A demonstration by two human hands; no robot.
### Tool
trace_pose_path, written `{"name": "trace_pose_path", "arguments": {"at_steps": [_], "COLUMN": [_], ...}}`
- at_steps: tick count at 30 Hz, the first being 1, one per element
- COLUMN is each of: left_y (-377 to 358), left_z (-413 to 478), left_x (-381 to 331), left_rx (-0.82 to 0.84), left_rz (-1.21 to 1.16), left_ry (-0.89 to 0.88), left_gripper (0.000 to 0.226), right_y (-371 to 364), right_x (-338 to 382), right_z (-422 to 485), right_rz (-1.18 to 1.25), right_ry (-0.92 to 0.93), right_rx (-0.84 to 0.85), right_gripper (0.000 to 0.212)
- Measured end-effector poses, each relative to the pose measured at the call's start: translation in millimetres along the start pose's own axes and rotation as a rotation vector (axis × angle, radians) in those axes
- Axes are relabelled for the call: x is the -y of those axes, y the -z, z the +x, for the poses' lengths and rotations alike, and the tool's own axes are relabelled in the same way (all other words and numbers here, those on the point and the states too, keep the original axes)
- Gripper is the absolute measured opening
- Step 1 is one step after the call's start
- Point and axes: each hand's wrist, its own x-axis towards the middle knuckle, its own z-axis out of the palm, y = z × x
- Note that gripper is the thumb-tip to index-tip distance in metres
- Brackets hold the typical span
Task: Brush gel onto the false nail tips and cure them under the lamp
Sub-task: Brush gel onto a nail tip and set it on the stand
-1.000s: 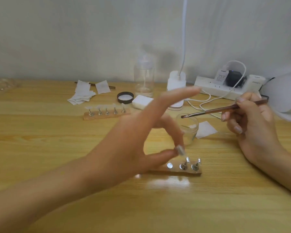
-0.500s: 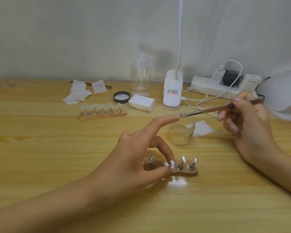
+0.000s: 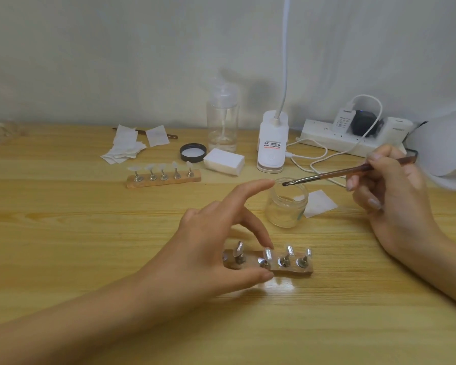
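Note:
On the wooden table lies a near wooden holder carrying several metal stands with clear nail tips. My left hand hovers over it, index finger stretched out, thumb and middle finger pinching the middle nail tip stand as it sits on the holder. My right hand grips a brown gel brush whose bristle end hangs over the mouth of the open glass gel jar. A second holder with several tips stands farther back. The white curing lamp sits at the right edge.
Behind the jar stand a white desk-lamp base, a clear pump bottle, a black lid and a white block. Wipes lie back left, one wipe by the jar. A power strip with cables runs along the wall.
My left hand has come down and set the pinched nail tip stand onto the middle of the near holder. The brush tip stays over the jar.

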Motion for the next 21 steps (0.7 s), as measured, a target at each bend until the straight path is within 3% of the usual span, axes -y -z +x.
{"name": "trace_pose_path", "arguments": {"at_steps": [3,8,13,15,17,21], "left_y": [10,14,15,23,33,42], "left_z": [1,-3,0,7,17,49], "left_x": [1,-8,-9,-4,3,21], "left_rx": [-0.086,-0.217,-0.222,-0.237,-0.188,0.064], "left_rz": [-0.027,-0.138,-0.134,-0.111,-0.048,-0.084], "left_ry": [-0.068,-0.236,-0.21,-0.169,-0.134,0.003], "left_gripper": [0.089,0.035,0.026,0.032,0.053,0.103], "right_y": [0,1,1,1,1,-1], "right_x": [0,-2,-2,-1,0,2], "right_z": [0,2,2,2,2,2], "right_rz": [0.008,0.01,0.016,0.037,0.06,0.059], "right_ry": [-0.002,-0.003,-0.01,-0.02,-0.037,-0.059], "right_rx": [-0.01,-0.009,-0.021,-0.061,-0.112,-0.165], "right_gripper": [0.034,0.033,0.031,0.027,0.027,0.035]}}
